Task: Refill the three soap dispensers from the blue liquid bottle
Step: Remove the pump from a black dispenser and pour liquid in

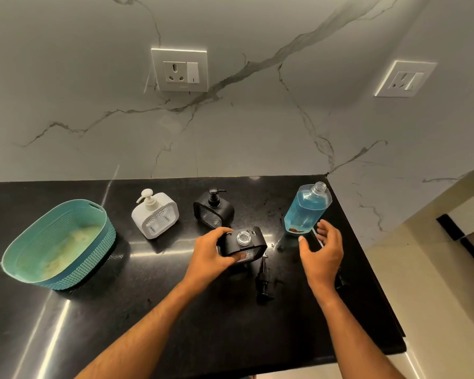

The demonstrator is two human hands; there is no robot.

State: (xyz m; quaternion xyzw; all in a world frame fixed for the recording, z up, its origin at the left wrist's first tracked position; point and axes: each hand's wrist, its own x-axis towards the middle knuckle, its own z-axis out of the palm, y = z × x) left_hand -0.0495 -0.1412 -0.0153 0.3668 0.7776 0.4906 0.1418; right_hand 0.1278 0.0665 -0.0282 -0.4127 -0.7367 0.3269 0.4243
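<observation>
Left hand (212,254) grips the uncapped black dispenser (242,242) on the desk (148,310) | right hand (322,250) loose, fingers spread, just short of the capless blue liquid bottle (307,209) | removed pump (263,280) lies between the hands | white dispenser (155,214), second black dispenser (214,207) behind | teal basket (58,242) far left.

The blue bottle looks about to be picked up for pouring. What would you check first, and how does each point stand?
1. Blue bottle uncapped: ok, neck open.
2. Open dispenser has its pump off: ok, the pump lies on the counter.
3. Dispenser steadied: ok, left hand grips it.
4. Right hand free: ok, open beside the bottle, not yet holding.
5. Enough liquid: ok, bottle mostly full.
6. Dispenser's fill level: cannot tell.
</observation>
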